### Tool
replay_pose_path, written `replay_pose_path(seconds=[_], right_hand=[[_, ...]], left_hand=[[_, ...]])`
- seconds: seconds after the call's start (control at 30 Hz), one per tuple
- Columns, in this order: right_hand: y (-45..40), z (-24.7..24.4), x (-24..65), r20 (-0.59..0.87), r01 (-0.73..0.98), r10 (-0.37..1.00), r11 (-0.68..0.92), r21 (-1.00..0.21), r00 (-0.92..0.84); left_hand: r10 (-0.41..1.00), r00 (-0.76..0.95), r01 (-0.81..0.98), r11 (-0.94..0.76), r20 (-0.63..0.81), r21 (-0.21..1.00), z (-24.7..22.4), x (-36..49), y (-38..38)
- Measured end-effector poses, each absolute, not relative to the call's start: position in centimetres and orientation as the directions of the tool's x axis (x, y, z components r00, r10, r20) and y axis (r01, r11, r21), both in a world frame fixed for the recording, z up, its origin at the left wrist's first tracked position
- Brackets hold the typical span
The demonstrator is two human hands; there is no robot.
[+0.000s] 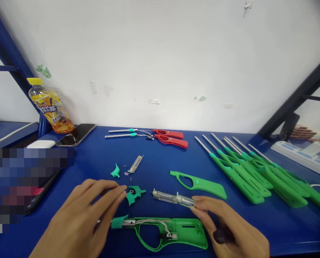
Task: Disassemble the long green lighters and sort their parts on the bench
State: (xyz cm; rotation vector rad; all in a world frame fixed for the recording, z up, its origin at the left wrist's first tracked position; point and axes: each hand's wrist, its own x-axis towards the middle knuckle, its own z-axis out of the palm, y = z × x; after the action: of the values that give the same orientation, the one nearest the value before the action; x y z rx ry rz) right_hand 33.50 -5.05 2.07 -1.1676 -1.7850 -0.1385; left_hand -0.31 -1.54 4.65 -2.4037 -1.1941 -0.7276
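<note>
My right hand (229, 225) pinches the end of a clear plastic fuel tank (167, 197) with a valve at its far end, held above the table. My left hand (81, 215) has thumb and forefinger together at the edge of a teal trigger piece (134, 195). Below both hands lies an opened green lighter half-shell (189, 233), with white wires, a metal tube and a teal collar (119, 222). The tube passes under my left hand. Its matching green half-shell (208, 185) lies behind the fuel tank.
Behind lie another fuel tank (136, 164), a teal piece (115, 171) and tiny parts. Red shells (173, 141) and tubes (119, 135) line the back. Assembled green lighters (237, 179) lie right; a bottle (51, 107) and phone (76, 135) stand and lie left.
</note>
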Motion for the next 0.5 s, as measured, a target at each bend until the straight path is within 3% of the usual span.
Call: replay_pose_path(seconds=[0.1, 0.3, 0.47, 0.5], right_hand=[[-4.8, 2.2, 33.6, 0.748, 0.753, 0.656, 0.541, -0.375, -0.099], [-4.6, 2.2, 34.1, 0.67, 0.696, 0.708, 0.597, -0.399, -0.223], [-4.6, 1.8, 34.5, 0.667, 0.743, 0.7, 0.584, -0.328, -0.256], [-4.7, 1.8, 34.6, 0.675, 0.74, 0.695, 0.586, -0.329, -0.249]], left_hand=[[0.656, 0.427, 0.872, -0.48, 0.622, -0.094, 4.7, -1.6, -0.5], [0.614, 0.576, 0.815, -0.487, 0.54, -0.315, 5.5, -1.4, 0.5], [0.638, 0.574, 0.818, -0.48, 0.513, -0.318, 4.6, -2.1, 0.1], [0.666, 0.537, 0.841, -0.472, 0.518, -0.265, 4.3, -2.4, -0.3]])
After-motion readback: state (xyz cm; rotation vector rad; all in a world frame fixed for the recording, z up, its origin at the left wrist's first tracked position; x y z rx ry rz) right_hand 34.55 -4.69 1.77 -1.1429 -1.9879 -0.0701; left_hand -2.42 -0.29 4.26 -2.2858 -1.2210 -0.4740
